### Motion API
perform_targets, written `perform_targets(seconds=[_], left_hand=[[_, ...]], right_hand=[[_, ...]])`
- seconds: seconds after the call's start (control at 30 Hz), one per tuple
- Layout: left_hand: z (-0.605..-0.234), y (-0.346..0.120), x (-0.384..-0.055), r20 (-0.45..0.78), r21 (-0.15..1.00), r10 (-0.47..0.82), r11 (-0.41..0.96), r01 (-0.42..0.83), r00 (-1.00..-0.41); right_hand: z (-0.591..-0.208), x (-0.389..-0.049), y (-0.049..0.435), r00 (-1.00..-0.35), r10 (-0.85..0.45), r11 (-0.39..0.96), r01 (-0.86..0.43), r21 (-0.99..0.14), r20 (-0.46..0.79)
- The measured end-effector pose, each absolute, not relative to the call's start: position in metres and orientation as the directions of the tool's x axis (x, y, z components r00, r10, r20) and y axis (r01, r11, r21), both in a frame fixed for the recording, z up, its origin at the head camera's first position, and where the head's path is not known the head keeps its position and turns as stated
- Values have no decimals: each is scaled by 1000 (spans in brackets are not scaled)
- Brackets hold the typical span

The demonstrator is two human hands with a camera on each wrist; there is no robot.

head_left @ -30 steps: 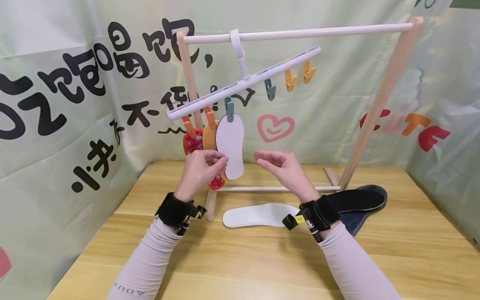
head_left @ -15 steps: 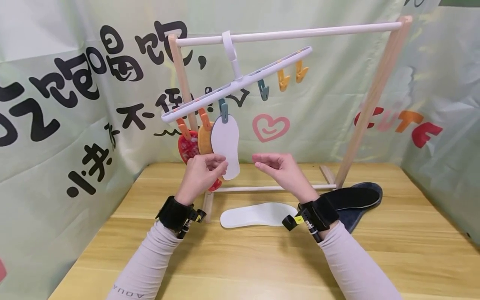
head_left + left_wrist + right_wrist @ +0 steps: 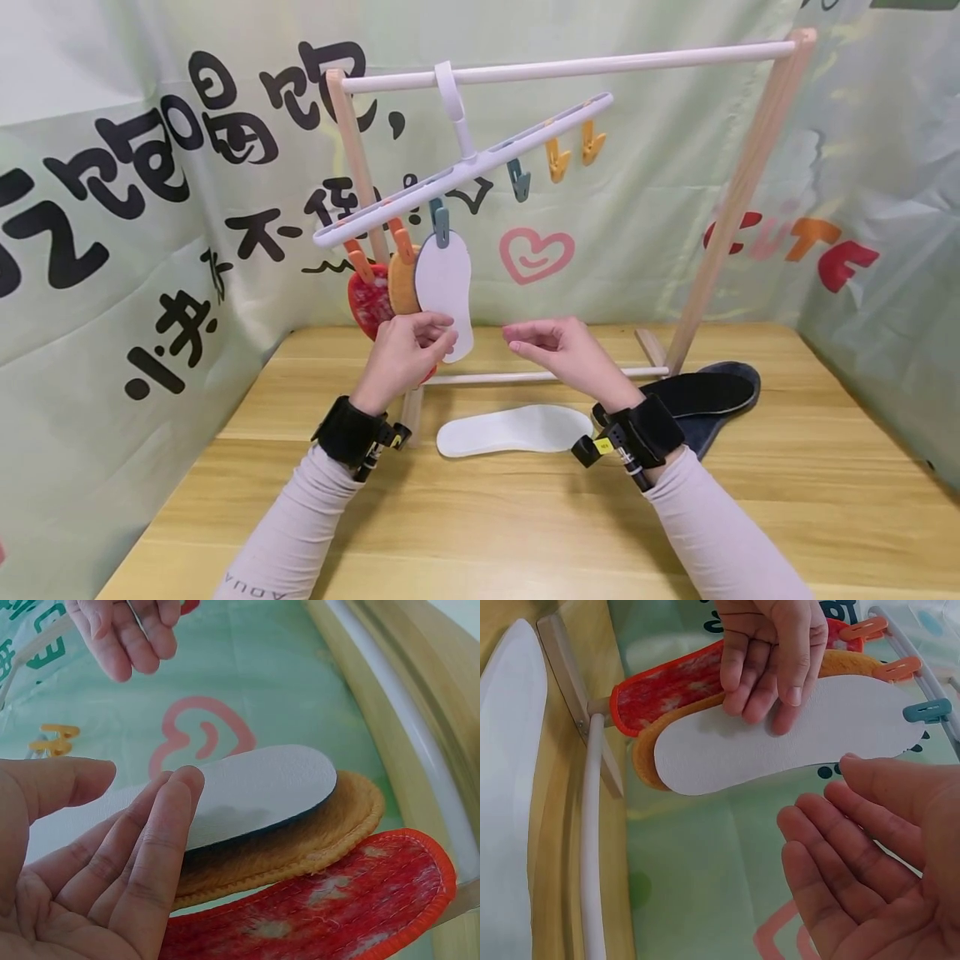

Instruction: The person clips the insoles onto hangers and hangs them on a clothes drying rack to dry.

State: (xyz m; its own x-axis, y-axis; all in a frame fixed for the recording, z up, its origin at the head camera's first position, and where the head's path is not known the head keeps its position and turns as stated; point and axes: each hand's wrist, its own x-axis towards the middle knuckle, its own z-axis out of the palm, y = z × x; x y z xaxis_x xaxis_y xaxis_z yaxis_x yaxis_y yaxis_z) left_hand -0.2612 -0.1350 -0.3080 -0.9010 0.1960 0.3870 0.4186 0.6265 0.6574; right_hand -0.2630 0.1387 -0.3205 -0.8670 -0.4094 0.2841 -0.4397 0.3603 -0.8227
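Observation:
In the head view, my left hand hovers before the hanging insoles, its fingers loosely bent. The left wrist view shows thumb and fingers apart, with nothing between them. A white insole hangs from a blue-grey clothespin, just behind that hand; whether they touch I cannot tell. A tan fuzzy insole and a red patterned insole hang beside it from orange clothespins. My right hand is raised to the right, palm inward, fingers relaxed and holding nothing. The left hand partly hides the red and tan insoles.
A white hanger tilts down leftward from the rack's top bar. Blue-grey and yellow clothespins hang on its right half. On the wooden table lie another white insole and dark insoles by the rack's right leg.
The head view has turned slightly right, so the rack and insoles appear farther left. Both hands sit a little lower and keep nearly the same pose.

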Motion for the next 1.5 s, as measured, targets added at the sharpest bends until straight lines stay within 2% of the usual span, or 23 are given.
perform_targets(seconds=[0.4, 0.63, 1.03, 1.5], left_hand=[[-312, -132, -263, 393, 662, 207, 613, 432, -896], [-316, -129, -262, 384, 650, 246, 612, 449, -890], [-323, -119, -262, 344, 650, 318, 598, 468, -883], [-340, -104, -263, 322, 626, 413, 582, 519, -852]], right_hand=[[-321, -258, 145, -850, -484, 451, -447, -773, 209], [-324, -256, 153, -810, -557, 470, -491, -734, 184], [-327, -252, 168, -719, -693, 518, -544, -660, 48], [-336, -243, 172, -694, -704, 583, -441, -682, -153]])
